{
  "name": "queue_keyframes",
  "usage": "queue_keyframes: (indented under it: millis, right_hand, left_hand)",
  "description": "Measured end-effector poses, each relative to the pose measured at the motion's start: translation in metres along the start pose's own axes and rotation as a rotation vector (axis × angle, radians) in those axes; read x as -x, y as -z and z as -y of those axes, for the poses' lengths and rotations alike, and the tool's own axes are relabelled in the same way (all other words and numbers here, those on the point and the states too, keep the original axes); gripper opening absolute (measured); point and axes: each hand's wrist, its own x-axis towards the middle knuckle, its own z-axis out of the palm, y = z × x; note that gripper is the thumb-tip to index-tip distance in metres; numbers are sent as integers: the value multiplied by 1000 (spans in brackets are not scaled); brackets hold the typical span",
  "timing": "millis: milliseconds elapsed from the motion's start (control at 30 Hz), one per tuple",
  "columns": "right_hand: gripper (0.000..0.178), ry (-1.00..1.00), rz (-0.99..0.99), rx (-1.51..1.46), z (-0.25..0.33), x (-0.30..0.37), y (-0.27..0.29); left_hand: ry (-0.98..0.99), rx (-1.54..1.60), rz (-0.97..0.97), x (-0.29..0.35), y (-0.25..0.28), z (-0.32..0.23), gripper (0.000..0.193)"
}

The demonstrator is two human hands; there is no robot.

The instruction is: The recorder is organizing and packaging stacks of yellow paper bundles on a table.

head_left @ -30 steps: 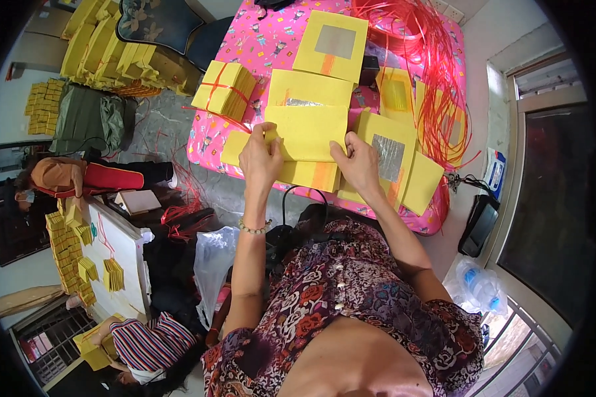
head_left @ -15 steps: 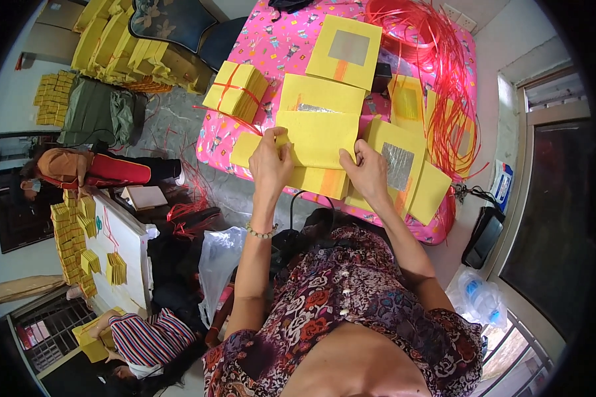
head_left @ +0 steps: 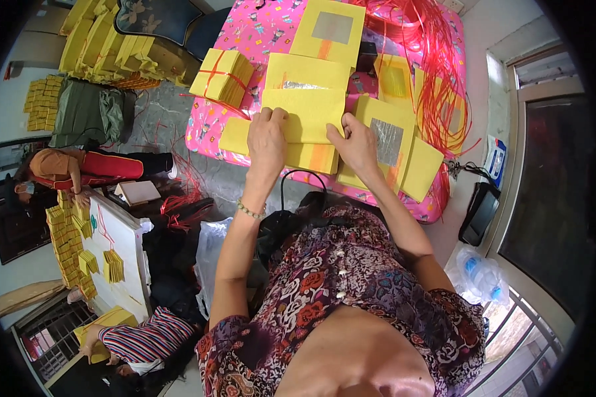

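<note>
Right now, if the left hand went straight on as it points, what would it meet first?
The left hand would probably first meet the plain yellow sheet, which it seems to touch; past it lies a yellow sheet with a silver patch. Depth is unclear.

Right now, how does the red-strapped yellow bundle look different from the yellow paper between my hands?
The bundle is crossed by red strapping; the yellow paper shows none. The bundle is a thick block with many layered edges, while the paper shows a broad, plain face. The bundle lies on the pink cover with no hand on it; the paper has your left hand and right hand at its sides. Both are yellow.
</note>
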Motion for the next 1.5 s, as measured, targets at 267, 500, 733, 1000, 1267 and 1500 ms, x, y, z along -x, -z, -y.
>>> queue_keyframes:
  millis: [267, 500, 733, 1000, 1267, 1500]
  right_hand:
    - [40, -45, -83, -180, -6, 6, -5]
    - [50, -181, 133, -486, -32, 15, -15]
    - [34, -338, 271, -678, -28, 13, -4]
    - [25, -266, 268, -660, -27, 20, 4]
    - [40, 702, -8, 280, -9, 35, 12]
    - [38, 696, 74, 367, -15, 41, 11]
  left_hand:
    - [-65, -24, -46, 6, 14, -20, 37]
    - [-43, -62, -33, 10, 12, -26, 40]
    - [-36, -56, -77, 16, 11, -24, 47]
    - [-41, -37, -54, 15, 11, -26, 60]
    - [4, -8, -74, 15, 11, -23, 56]
    - [-25, 144, -47, 30, 20, -16, 52]
